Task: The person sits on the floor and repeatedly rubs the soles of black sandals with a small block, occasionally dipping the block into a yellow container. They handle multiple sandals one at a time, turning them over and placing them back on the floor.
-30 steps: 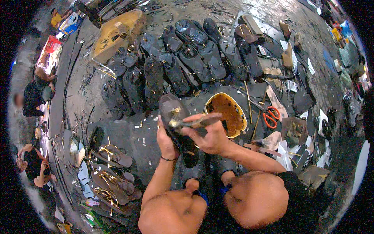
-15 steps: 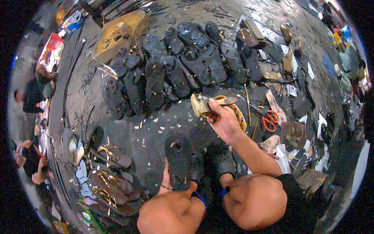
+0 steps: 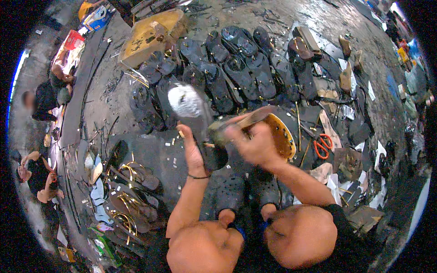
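Note:
My left hand [image 3: 193, 157] grips a dark shoe sole [image 3: 215, 157] by its side, raised off the floor. A bright whitish patch with a wet-looking shine covers the sole's far end. In my right hand [image 3: 258, 144] is a brush [image 3: 219, 131], smeared by motion, its pale head against or just over the sole's right side; I cannot tell whether they touch. The brush's handle points up and right past my fingers. Just right of that hand lies an oval, yellow-lined dish [image 3: 283, 134] spotted with dark bits, partly hidden by the hand.
Several dark soles [image 3: 236, 75] lie in rows ahead. Sandals with gold straps [image 3: 129, 200] are piled at the left. Red-handled scissors [image 3: 323, 146] and scraps lie at the right. A yellowish tray [image 3: 152, 36] stands far left; people [image 3: 45, 98] sit beyond the left side.
My left hand has come up from beside my knee, now holding the sole. The brush in my right hand has moved left and down from above the dish to the sole.

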A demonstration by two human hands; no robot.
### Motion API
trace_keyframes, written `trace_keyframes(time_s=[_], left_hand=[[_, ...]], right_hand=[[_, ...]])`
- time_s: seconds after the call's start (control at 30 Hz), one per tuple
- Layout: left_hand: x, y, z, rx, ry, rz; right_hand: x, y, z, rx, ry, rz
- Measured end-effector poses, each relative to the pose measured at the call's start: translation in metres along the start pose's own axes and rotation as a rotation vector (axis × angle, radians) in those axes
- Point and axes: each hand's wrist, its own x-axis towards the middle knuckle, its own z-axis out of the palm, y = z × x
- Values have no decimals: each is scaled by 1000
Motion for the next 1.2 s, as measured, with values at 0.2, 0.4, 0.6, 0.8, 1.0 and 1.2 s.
trace_keyframes(time_s=[0.2, 0.4, 0.6, 0.8, 1.0, 1.2], left_hand=[[8, -15, -6, -157, 97, -26], [3, -1, 20, -167, -3, -36], [-4, 2, 8, 176, 235, 298], [-4, -12, 22, 53, 80, 147], [-20, -19, -2, -72, 221, 49], [5, -27, 4, 39, 303, -21]], right_hand=[[19, -29, -11, 141, 87, 99], [1, -1, -18, -142, -9, -135], [2, -17, 1, -75, 56, -179], [-1, 6, -14, -185, 104, -73], [-22, 1, 5, -251, -157, 3], [-41, -15, 9, 110, -357, 108]])
